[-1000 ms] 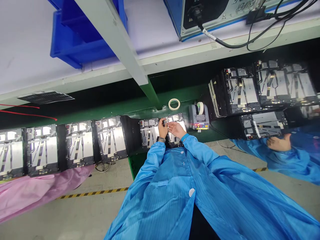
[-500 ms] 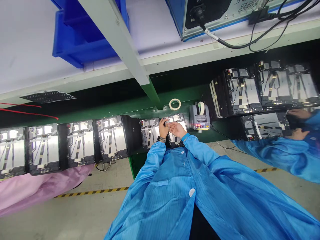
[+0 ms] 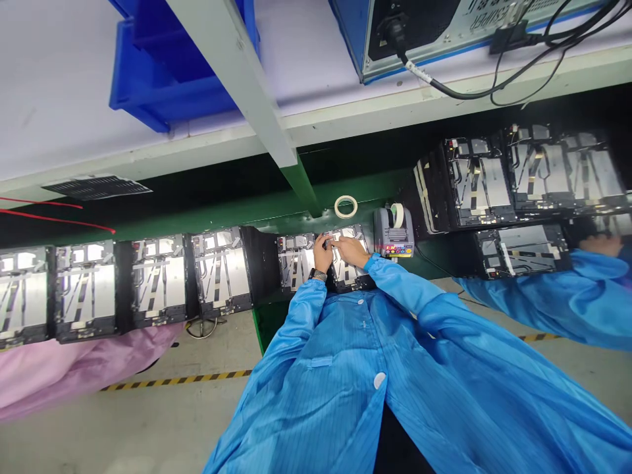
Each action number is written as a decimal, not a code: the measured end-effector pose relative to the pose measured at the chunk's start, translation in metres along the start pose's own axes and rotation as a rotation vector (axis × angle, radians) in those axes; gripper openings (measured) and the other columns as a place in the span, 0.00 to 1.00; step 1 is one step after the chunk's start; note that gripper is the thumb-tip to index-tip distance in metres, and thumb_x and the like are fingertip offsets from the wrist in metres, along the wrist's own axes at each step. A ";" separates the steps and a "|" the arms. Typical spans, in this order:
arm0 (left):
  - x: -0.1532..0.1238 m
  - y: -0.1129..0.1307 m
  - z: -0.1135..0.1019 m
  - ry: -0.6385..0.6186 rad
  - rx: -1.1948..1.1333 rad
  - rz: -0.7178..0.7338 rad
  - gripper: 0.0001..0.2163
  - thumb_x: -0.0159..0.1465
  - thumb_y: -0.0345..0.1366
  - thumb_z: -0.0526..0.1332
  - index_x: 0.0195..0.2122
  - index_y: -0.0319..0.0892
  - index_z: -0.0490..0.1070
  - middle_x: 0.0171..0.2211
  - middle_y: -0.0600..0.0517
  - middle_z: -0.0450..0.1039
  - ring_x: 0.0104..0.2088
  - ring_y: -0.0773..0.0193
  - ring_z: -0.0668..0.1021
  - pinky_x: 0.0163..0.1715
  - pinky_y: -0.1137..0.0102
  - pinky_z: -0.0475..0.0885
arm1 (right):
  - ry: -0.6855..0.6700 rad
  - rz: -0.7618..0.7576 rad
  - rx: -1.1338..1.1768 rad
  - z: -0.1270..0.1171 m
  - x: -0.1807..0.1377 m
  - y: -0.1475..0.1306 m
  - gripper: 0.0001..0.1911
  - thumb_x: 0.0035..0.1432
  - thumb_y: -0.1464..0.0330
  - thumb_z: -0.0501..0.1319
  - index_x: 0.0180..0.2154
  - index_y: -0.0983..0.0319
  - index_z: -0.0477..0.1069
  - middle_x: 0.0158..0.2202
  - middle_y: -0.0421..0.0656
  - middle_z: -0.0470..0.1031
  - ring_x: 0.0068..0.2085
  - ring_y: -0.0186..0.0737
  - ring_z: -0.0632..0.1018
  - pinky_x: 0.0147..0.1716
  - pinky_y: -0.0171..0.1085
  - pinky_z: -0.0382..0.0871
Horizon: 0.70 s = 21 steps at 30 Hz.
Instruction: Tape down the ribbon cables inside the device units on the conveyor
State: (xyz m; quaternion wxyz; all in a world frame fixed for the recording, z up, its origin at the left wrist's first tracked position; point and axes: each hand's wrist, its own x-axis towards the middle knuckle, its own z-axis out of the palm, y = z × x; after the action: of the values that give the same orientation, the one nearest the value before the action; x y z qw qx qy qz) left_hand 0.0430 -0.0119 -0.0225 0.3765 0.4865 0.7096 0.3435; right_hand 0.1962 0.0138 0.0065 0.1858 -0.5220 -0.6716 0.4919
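at far left, around 9 o'clock from the hands, a pink cloth [image 3: 59, 375] hangs below the green-edged workbench [image 3: 291, 210], and a red wire [image 3: 59, 220] lies above a row of silver-backed tablet panels in black frames [image 3: 222, 273], set edge to edge. a blue plastic bin [image 3: 162, 85] sits at about 10 o'clock behind a pale steel upright [image 3: 237, 79].

at the centre, the left hand [image 3: 322, 255], with a wristwatch [image 3: 319, 275] above it, curls over the inner edge of a silver-backed panel [image 3: 295, 266]. the right hand [image 3: 351, 251] reaches across a second panel [image 3: 356, 245], its fingertips [image 3: 333, 242] meeting the left hand's. both hands look partly closed, but whether they grip anything is too small to tell.

a roll of masking tape [image 3: 345, 207] lies at 12 o'clock, and an electric tape dispenser [image 3: 394, 232] stands at 2 o'clock. a control box [image 3: 419, 39] with a black power cord [image 3: 459, 92] sits higher up. at 3 o'clock, more panels [image 3: 478, 181] lie beside a co-worker's blue sleeve [image 3: 543, 309].

the flat ribbon cables [image 3: 295, 270] could crease or tear if snagged by fingers, and a loose sleeve could knock the closely set panels out of line.
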 end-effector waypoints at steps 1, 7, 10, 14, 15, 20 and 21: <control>0.000 0.000 0.000 -0.002 -0.003 -0.008 0.14 0.67 0.24 0.58 0.47 0.45 0.79 0.57 0.44 0.78 0.70 0.56 0.70 0.72 0.54 0.62 | -0.026 -0.020 -0.043 -0.002 0.003 0.003 0.28 0.56 0.78 0.64 0.57 0.54 0.79 0.37 0.48 0.78 0.44 0.49 0.76 0.47 0.40 0.66; 0.002 -0.002 -0.003 -0.028 -0.014 -0.006 0.13 0.68 0.26 0.58 0.46 0.46 0.79 0.57 0.46 0.78 0.67 0.56 0.71 0.71 0.54 0.62 | -0.100 -0.119 -0.176 -0.006 0.009 0.016 0.25 0.55 0.80 0.64 0.51 0.54 0.83 0.36 0.47 0.76 0.45 0.50 0.77 0.49 0.42 0.65; 0.007 -0.004 -0.003 -0.038 0.015 0.024 0.10 0.67 0.27 0.59 0.44 0.45 0.79 0.54 0.44 0.79 0.63 0.54 0.75 0.69 0.55 0.64 | -0.114 -0.129 -0.259 -0.007 0.009 0.017 0.21 0.58 0.79 0.62 0.47 0.55 0.85 0.38 0.49 0.77 0.46 0.52 0.78 0.51 0.43 0.66; 0.014 -0.004 -0.007 -0.046 0.117 0.087 0.10 0.66 0.25 0.60 0.43 0.43 0.77 0.50 0.44 0.78 0.56 0.53 0.77 0.64 0.57 0.68 | -0.071 -0.102 -0.315 -0.007 0.001 0.014 0.22 0.64 0.76 0.59 0.53 0.57 0.83 0.44 0.50 0.81 0.48 0.51 0.80 0.54 0.43 0.68; 0.016 -0.003 -0.008 -0.066 0.141 0.096 0.09 0.66 0.25 0.59 0.43 0.43 0.76 0.48 0.44 0.78 0.55 0.54 0.77 0.63 0.58 0.68 | -0.025 -0.085 -0.308 -0.008 -0.003 0.014 0.22 0.65 0.75 0.57 0.55 0.57 0.82 0.46 0.50 0.82 0.49 0.50 0.80 0.54 0.43 0.69; 0.020 0.004 -0.015 -0.147 0.246 0.078 0.04 0.68 0.29 0.61 0.41 0.44 0.73 0.44 0.47 0.77 0.48 0.57 0.77 0.56 0.63 0.69 | 0.238 0.011 -0.169 -0.008 -0.043 0.029 0.22 0.69 0.71 0.54 0.56 0.60 0.81 0.55 0.47 0.83 0.55 0.48 0.81 0.59 0.42 0.71; 0.020 0.005 -0.015 -0.140 0.276 0.071 0.04 0.68 0.30 0.61 0.41 0.45 0.73 0.45 0.47 0.77 0.48 0.57 0.77 0.55 0.63 0.69 | 0.257 0.035 -0.144 -0.007 -0.051 0.033 0.21 0.69 0.71 0.54 0.54 0.60 0.82 0.54 0.47 0.84 0.54 0.48 0.82 0.58 0.42 0.71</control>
State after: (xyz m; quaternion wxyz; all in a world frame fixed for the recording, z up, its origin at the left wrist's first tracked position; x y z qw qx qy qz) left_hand 0.0273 0.0067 -0.0145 0.3424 0.5812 0.7043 0.2211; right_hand 0.2384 -0.0293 -0.0046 0.2236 -0.6041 -0.6667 0.3748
